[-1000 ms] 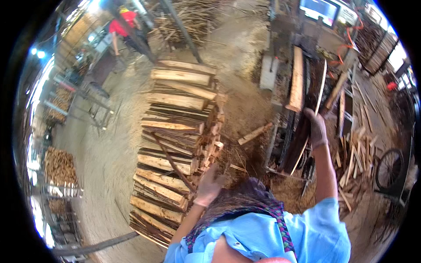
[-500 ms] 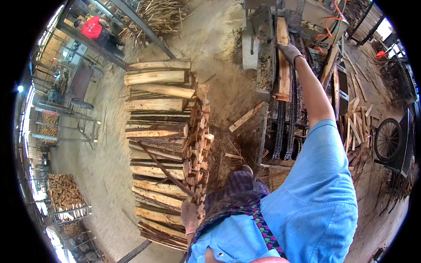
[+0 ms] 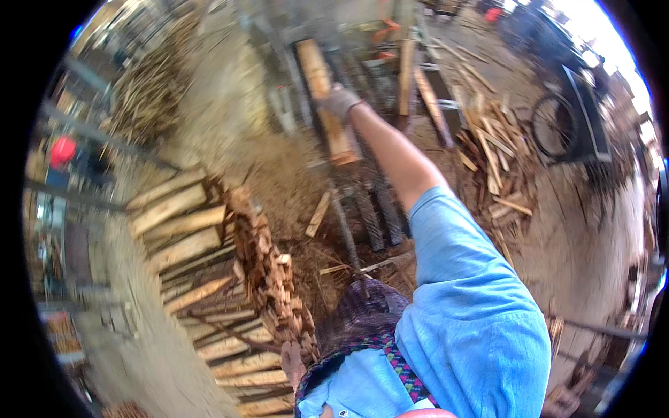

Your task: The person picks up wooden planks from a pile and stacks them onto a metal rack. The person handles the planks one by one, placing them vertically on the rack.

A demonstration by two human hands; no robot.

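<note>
A pale, squared wood slab (image 3: 318,70) lies lengthwise on a machine with dark chains (image 3: 368,216). My right hand (image 3: 339,103), in a greyish glove, reaches forward with its fingers closed over the slab's right edge. Low in the view, my left hand (image 3: 293,362), also gloved, hangs beside the stack of split wood (image 3: 185,209); its fingers are loosely apart and it holds nothing. Motion blur softens the far end of the slab.
A loose offcut (image 3: 318,214) lies on the ground between stack and machine. Scrap pieces (image 3: 498,146) are strewn right of the machine, near a spoked wheel cart (image 3: 555,124). A bundle of thin sticks (image 3: 150,87) and a person in red (image 3: 63,151) are at left.
My view has swung to the right, so the stack, machine and person appear shifted left and tilted. My right hand stays on the slab; my left hand stays by the stack.
</note>
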